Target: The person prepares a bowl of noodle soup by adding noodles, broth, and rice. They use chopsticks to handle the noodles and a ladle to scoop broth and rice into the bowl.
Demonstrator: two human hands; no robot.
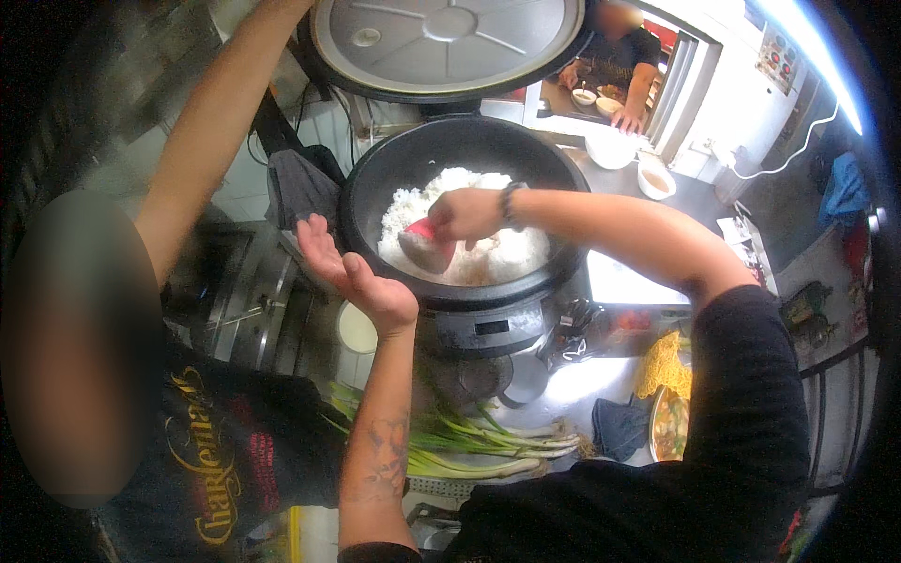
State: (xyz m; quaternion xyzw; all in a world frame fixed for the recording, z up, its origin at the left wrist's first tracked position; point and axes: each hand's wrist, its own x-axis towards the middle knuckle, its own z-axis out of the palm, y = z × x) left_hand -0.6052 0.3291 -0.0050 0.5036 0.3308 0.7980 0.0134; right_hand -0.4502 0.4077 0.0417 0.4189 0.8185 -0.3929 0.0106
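A large black rice cooker (464,299) stands before me with cooked white rice (517,257) in its pot. Inside the pot, my right hand (470,213) grips a red scoop or small bowl (421,226), tilted down into the rice. Its exact shape is partly covered by my fingers. My left hand (359,278) hovers by the cooker's left rim, palm up, fingers spread, with nothing in it. Whether it touches the rim, I cannot tell. The metal-lined lid (450,53) stands raised behind the pot.
A co-worker in a dark shirt (239,429) stands close at left, one arm (211,119) raised. Spring onions (486,450) lie in front of the cooker. White bowls (611,149) sit at back right, before a hatch with another person (619,56). A dish of food (670,426) stands at right.
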